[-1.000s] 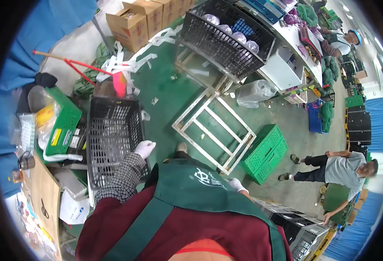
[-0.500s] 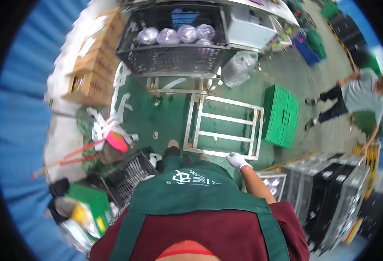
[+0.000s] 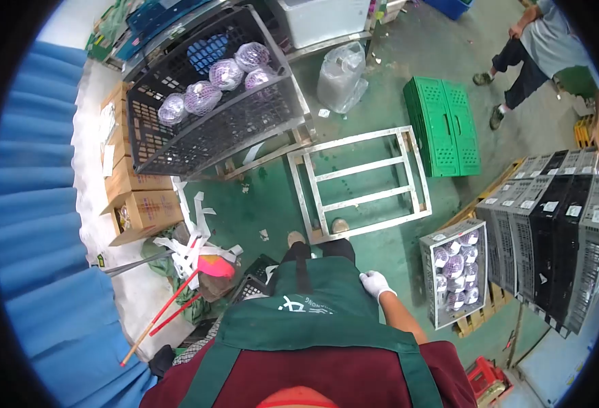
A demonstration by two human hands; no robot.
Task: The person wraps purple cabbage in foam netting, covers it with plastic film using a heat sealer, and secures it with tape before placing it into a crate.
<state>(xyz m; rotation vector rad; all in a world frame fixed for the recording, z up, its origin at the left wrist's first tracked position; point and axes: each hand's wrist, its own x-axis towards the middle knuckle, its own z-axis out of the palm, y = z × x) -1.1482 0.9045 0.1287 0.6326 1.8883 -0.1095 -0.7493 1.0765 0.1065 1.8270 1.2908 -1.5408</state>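
My left hand, in a white glove, shows only in part beside my apron. It is closed on the edge of a black plastic crate, which is largely hidden behind my body. At my right side, my right hand hangs in a white glove beside the green apron. Its fingers look loosely extended, with nothing seen in them. On the floor in front of my feet lies a pale slatted frame.
A tilted black crate holds several net-wrapped round purple items. Right of me are a grey crate of similar items, stacked crates and a green crate. A red-handled broom leans left. Another person stands at upper right.
My view has turned and shifted rightward, bringing the grey crate of purple items into fuller view. The black crate at my left hand has moved along with me. My right hand has dropped nearer my apron.
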